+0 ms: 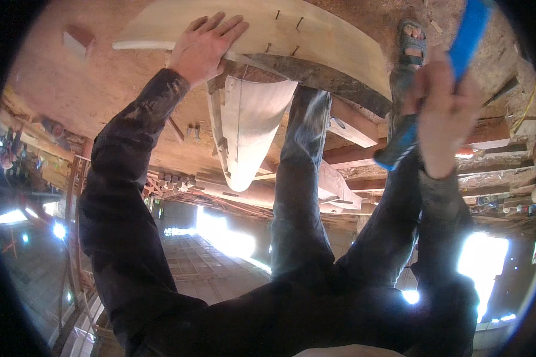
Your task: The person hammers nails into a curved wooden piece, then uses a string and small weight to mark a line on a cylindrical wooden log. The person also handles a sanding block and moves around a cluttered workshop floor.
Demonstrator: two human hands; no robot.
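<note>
Where the left hand [207,52] lies: extended fingers over the edge of the curved board [339,41], which lies before the person's legs; it clasps nothing that I can see.
Right hand [443,113]: closed round a blue tool [469,38] (too blurred for me to name).
Nails [299,24]: four stand proud of the board; a stray blow could bend one or, I reckon, split the wood.
Sandalled foot [412,43]: near the tool, so a slip might bruise bare toes.
Writing: no brand or label that I can read.
</note>
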